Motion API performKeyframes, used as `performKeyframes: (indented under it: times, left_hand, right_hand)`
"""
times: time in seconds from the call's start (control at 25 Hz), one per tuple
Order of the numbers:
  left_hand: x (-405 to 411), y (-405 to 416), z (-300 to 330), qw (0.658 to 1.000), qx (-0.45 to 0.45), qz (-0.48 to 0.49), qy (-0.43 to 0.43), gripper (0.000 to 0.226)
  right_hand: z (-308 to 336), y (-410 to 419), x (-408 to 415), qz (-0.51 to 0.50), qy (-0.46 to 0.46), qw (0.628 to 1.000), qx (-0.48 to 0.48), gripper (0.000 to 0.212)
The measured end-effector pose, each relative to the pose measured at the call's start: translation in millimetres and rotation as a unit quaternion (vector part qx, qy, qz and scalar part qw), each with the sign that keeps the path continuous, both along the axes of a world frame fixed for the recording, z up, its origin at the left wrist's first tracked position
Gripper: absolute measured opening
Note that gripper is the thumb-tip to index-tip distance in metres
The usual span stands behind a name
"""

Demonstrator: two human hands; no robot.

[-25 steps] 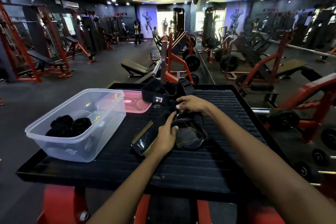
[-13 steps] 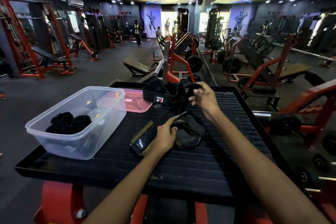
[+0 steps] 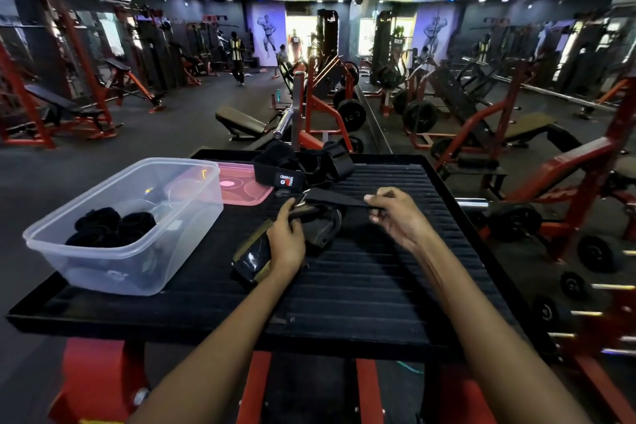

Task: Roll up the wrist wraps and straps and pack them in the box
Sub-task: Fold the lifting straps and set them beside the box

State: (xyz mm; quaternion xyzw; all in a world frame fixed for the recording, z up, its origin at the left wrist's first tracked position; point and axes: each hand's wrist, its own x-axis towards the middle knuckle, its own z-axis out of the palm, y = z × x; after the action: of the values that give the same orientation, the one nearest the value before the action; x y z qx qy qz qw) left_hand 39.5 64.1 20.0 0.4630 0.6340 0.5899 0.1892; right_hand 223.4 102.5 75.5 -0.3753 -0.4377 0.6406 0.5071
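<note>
The strap's (image 3: pixel 339 198) near end is hidden under the gripping left hand (image 3: pixel 287 244); since earlier it has been drawn taut rightward, pinched by the right hand (image 3: pixel 395 217).

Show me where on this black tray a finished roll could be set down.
Bare: the near strip of the tray between the clear box and its right rim, below both hands. Crowded: the far middle, with the strap pile, pink lid and strap being worked.
</note>
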Motion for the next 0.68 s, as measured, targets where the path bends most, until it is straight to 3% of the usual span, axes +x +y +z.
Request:
performKeyframes:
  times: [0.2,0.36,0.44,0.56,0.68]
  left_hand:
    - [-4,1,4,0.997,0.03,0.034,-0.066,0.05]
    - [-8,3,4,0.987,0.05,-0.006,-0.15,0.05]
    - [-8,2,6,0.978,0.043,-0.031,-0.202,0.047]
    - [-7,3,6,0.964,0.032,-0.07,-0.253,0.047]
    - [-8,4,6,0.955,0.03,-0.1,-0.276,0.048]
  right_hand:
    - [-7,0,13,-0.047,-0.106,0.993,0.025,0.032]
    - [-25,1,-1,-0.089,-0.269,0.955,0.084,0.036]
    - [-32,7,-19,-0.087,-0.303,0.944,0.092,0.038]
    - [-36,17,-43,-0.103,-0.237,0.965,0.052,0.041]
    - [-39,18,-59,-0.104,-0.075,0.992,-0.008,0.043]
